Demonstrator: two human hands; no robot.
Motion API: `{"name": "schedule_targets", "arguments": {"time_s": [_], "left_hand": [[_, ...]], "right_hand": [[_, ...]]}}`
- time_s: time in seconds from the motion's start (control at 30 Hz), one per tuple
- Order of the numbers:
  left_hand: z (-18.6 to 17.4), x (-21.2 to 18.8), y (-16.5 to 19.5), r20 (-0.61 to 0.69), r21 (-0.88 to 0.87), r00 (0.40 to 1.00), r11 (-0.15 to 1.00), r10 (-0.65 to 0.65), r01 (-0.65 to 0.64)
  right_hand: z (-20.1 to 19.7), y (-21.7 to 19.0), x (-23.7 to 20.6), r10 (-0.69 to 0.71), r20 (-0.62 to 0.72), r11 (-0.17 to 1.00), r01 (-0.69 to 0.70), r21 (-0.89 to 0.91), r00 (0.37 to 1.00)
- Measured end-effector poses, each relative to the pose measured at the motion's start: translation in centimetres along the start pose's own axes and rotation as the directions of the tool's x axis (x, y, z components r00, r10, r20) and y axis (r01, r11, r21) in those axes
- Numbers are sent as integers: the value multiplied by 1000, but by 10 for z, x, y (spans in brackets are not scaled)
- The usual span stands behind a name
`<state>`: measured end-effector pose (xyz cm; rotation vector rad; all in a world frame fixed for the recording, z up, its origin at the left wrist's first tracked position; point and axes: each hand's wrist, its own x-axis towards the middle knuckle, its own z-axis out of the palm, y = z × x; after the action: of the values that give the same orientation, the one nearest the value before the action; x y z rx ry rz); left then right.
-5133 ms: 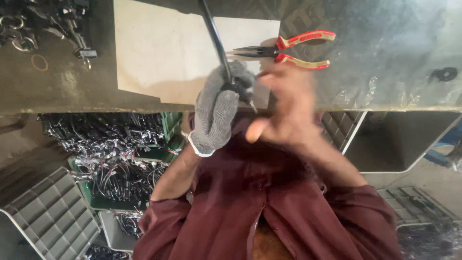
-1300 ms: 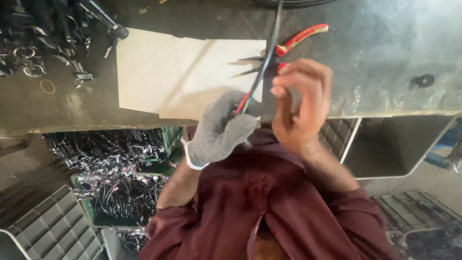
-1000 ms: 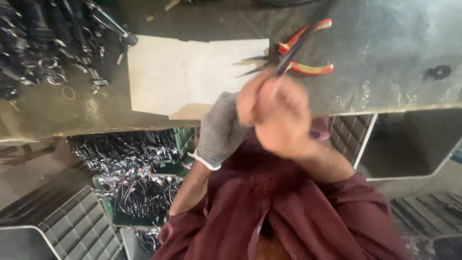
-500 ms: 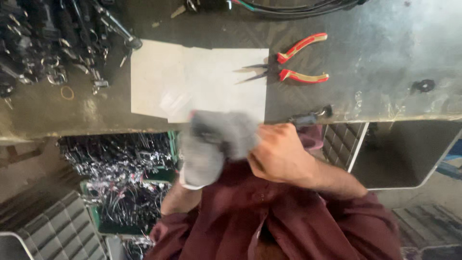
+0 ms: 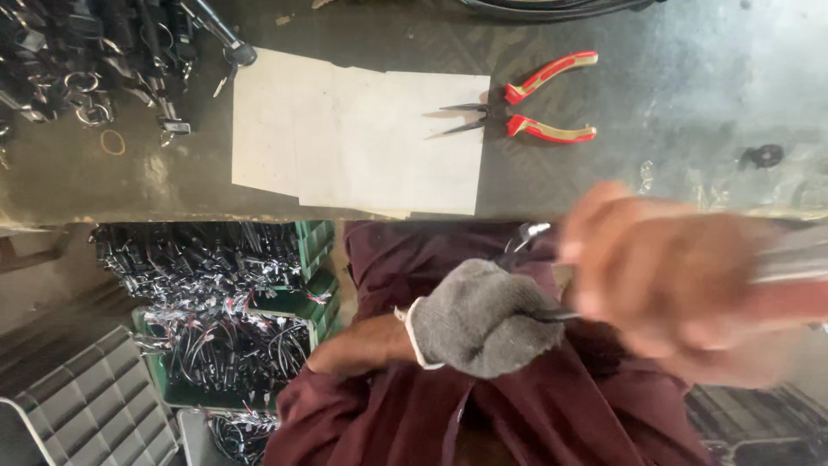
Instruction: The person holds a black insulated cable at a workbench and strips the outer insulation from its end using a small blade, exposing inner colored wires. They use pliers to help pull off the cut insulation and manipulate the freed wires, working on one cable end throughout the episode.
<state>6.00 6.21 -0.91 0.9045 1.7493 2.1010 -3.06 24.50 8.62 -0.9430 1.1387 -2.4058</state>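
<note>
Gripping black cable [image 5: 552,316] in fisted gloved left hand [image 5: 483,318], blurred right hand [image 5: 681,289] alongside, grip unclear.

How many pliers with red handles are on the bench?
1. The red-handled pliers lie open on the metal bench, tips resting on the edge of the white paper sheet. More could be hidden in the dark pile of parts at the far left.

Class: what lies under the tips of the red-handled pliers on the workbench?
The pliers' tips rest on a white paper sheet; their handles lie on the grey workbench. What is beneath the sheet is hidden.
</note>
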Motion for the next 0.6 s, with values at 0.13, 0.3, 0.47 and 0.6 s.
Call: {"name": "schedule_targets", "arguments": {"time_s": [0.13, 0.3, 0.47, 0.6], "left_hand": [[2, -7, 0, 65, 50, 997, 998, -52, 48], [-15, 1, 6, -112, 302, 994, 952, -4, 38], [-53, 0, 11, -184, 790, 982, 600, 34, 128], [-69, 7, 2, -658, 93, 734, 948, -170, 303]], "right_hand": [[-10, -18, -50, 206, -267, 979, -198, 56, 941], [-29, 29, -75, 28, -218, 991, -56, -121, 975], [-27, 25, -36, -195, -148, 973, 172, -153, 970], [-22, 54, -4, -348, -389, 884, 160, -439, 853]]}}
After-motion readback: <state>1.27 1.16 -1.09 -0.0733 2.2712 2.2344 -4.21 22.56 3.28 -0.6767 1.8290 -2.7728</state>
